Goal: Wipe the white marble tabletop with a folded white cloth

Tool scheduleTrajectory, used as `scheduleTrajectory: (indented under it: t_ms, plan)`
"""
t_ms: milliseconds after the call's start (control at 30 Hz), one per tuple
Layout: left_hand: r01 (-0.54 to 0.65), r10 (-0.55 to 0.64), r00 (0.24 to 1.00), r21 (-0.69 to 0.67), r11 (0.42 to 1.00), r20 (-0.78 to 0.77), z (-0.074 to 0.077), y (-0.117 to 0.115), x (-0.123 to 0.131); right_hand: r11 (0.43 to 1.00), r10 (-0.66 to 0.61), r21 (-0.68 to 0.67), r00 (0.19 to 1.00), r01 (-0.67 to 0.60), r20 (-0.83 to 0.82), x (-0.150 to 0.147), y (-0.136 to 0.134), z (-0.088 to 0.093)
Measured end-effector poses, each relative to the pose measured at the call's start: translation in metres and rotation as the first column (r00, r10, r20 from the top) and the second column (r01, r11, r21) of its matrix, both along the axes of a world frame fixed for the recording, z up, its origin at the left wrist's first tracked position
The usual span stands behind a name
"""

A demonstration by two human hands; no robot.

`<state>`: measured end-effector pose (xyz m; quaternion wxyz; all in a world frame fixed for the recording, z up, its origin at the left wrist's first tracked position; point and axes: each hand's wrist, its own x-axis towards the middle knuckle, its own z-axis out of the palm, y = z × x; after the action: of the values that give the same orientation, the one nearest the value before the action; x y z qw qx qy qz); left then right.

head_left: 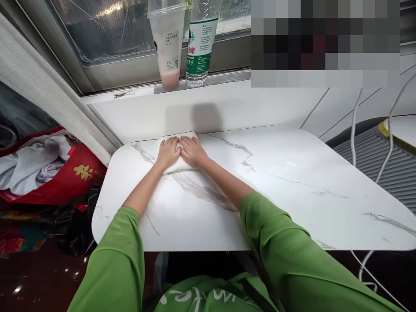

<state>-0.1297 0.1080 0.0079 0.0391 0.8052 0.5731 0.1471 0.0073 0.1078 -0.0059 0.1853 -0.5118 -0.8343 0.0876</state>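
Note:
A folded white cloth (186,165) lies on the white marbled table (279,173), close to its back edge. Both of my hands rest flat on the cloth, side by side, with their thumbs close together. My left hand (169,152) covers the left part, fingers pointing away from me. My right hand (193,151) presses on the right part, its fingers stretched out toward the upper left. Neither hand is wrapped round anything. Some of the cloth is hidden under the palms.
A plastic cup (167,47) with pink drink and a water bottle (199,47) stand on the window ledge behind the table. At left is a red bag (78,177) holding clothes. White cables (354,130) hang at right, near a grey ribbed surface (373,160).

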Motion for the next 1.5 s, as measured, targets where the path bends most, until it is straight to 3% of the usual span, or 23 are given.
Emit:
scheduleTrajectory:
  t_ms: [133, 267, 400, 667, 767, 833, 967, 1300, 1400, 1500]
  plan:
    - [-0.03, 0.031, 0.999, 0.009, 0.999, -0.013, -0.001, 0.002, 0.006, 1.0, -0.009, 0.011, 1.0, 0.009, 0.005, 0.003, 0.007, 0.001]
    - [-0.068, 0.069, 0.997, 0.028, 0.997, -0.041, -0.003, -0.021, 0.016, 1.0, 0.01, 0.021, 1.0, -0.01, 0.009, 0.014, -0.015, -0.001]
    - [0.017, -0.018, 0.996, -0.01, 1.0, -0.09, -0.002, -0.07, 0.037, 0.999, -0.016, 0.029, 1.0, 0.016, 0.016, 0.04, -0.069, -0.006]
    - [0.19, -0.196, 0.973, -0.064, 0.98, -0.121, -0.003, -0.197, 0.089, 0.99, 0.018, 0.141, 0.996, -0.029, 0.084, 0.105, -0.209, -0.01]
    - [0.221, -0.229, 0.967, -0.074, 0.972, -0.116, -0.003, -0.222, 0.103, 0.987, 0.0, 0.16, 0.997, -0.012, 0.076, 0.121, -0.235, -0.013]
    - [0.233, -0.242, 0.963, -0.091, 0.968, -0.116, -0.003, -0.224, 0.111, 0.988, -0.041, 0.153, 0.997, 0.031, 0.065, 0.13, -0.238, -0.015]
    - [0.224, -0.238, 0.964, -0.12, 0.967, -0.117, -0.002, -0.197, 0.122, 0.994, -0.066, 0.089, 0.994, 0.058, 0.09, 0.141, -0.209, -0.019]
    - [0.123, -0.135, 0.985, -0.112, 0.986, -0.106, -0.003, -0.035, 0.15, 0.994, -0.108, -0.009, 0.985, 0.111, 0.137, 0.153, -0.041, -0.008]
    - [0.111, -0.119, 0.988, -0.082, 0.99, -0.098, -0.005, 0.001, 0.155, 0.989, -0.146, -0.015, 0.978, 0.15, 0.147, 0.155, -0.006, -0.006]
    - [0.083, -0.085, 0.993, -0.035, 0.996, -0.076, -0.008, 0.023, 0.16, 0.989, -0.148, 0.007, 0.98, 0.148, 0.133, 0.158, 0.016, -0.005]
